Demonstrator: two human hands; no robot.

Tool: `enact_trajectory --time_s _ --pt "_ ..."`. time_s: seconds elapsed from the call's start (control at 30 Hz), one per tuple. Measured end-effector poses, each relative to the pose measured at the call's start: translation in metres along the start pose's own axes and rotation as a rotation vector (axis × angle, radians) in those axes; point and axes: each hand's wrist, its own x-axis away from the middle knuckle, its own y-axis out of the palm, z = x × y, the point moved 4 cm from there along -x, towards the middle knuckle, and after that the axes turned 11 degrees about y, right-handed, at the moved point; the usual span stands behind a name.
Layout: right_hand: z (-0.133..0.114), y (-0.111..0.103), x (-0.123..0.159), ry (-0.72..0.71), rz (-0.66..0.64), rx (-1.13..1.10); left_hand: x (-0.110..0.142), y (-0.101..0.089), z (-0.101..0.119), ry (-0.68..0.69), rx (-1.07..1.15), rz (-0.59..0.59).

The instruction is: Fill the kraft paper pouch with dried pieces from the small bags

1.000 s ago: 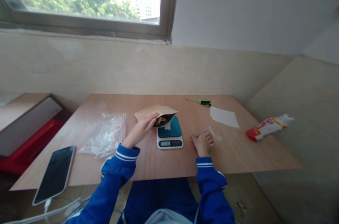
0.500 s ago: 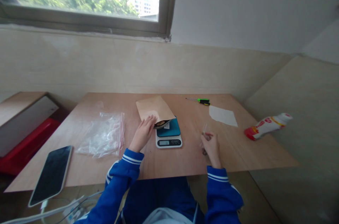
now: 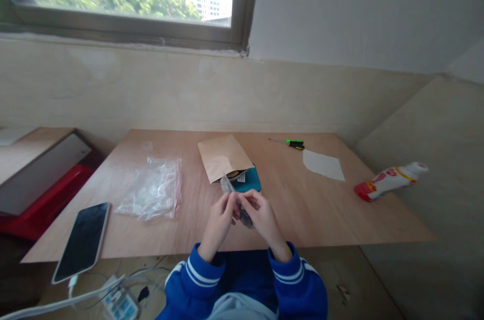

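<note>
Bag (image 3: 227,185) at the near side of the scale (image 3: 252,179): your left hand (image 3: 223,214) and right hand (image 3: 262,213) both pinch its thin, clear, crinkled plastic, so an uneven tug could tear it and spill the dark contents (image 3: 247,219). Behind and left of the scale lies the pouch (image 3: 225,155), matte brown paper, its open mouth overlapping the scale's smooth teal top; a bump from your knuckles could shake pieces (image 3: 233,174) out.

The pouch (image 3: 226,152) is of matt paper, the worktop (image 3: 310,209) of smooth wood, the bags (image 3: 157,190) of glossy plastic; the small packet (image 3: 227,185) seems also plastic.
</note>
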Motion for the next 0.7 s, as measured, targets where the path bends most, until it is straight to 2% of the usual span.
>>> enact_trajectory --time_s 0.17,0.33,0.53,0.7 --pt "0.008 0.011 0.005 -0.014 -0.073 0.027 0.01 -0.02 0.003 0.048 -0.209 0.003" --pt "0.003 0.016 0.01 -0.099 -0.089 0.138 0.019 -0.035 0.009 0.063 -0.354 0.017" --pt "-0.006 0.024 0.017 -0.062 -0.163 0.172 0.021 -0.04 0.018 0.122 -0.415 -0.001" --pt "-0.006 0.026 0.02 -0.004 -0.221 0.149 0.023 -0.04 0.026 0.179 -0.455 0.03"
